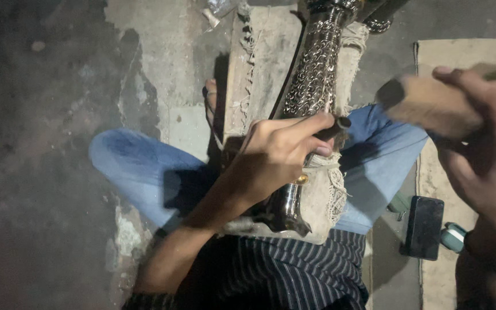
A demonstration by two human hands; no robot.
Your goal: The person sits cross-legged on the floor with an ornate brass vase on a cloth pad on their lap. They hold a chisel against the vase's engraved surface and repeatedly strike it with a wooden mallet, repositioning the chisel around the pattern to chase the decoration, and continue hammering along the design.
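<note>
My left hand (279,155) grips a short dark metal punch (334,129), its tip resting on a long silver metal piece (317,69) with a raised chain-like pattern. That piece lies lengthwise on a cloth-covered wooden block (259,63) across my lap. My right hand (483,149) is raised at the right, closed around a wooden mallet (426,103) whose blurred head hangs above and to the right of the punch.
My knees in blue jeans (139,166) spread to both sides over a rough concrete floor (41,143). A dark phone (424,227) lies on a mat (460,54) at the right, beside a green-and-white object (453,235). A bare foot (210,100) shows beside the block.
</note>
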